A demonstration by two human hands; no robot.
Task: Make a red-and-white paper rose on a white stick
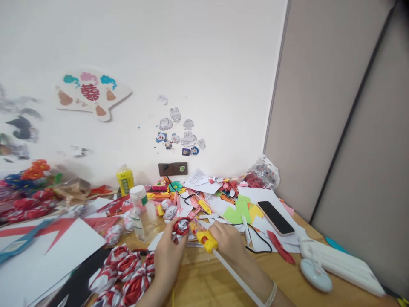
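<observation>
Between the fingers of my left hand (169, 251) is a small red and white paper rosette (182, 226), held upright over the table. My right hand (227, 239) grips a yellow hot glue gun (204, 236), its nozzle end close to the rosette's right side. Whether the nozzle touches the paper I cannot tell. A long white glue stick (236, 277) sticks out of the back of the gun and runs past my right wrist. Several finished-looking red and white paper rosettes (129, 266) lie in a cluster left of my left forearm.
A clear jar (143, 217) with a white lid and a yellow bottle (125, 181) stand at the left. Paper scraps (238, 211) cover the back. A phone (275, 218), white lamp-like device (341, 264) and mouse-shaped object (315, 275) lie right. A black cord (260, 250) curves nearby.
</observation>
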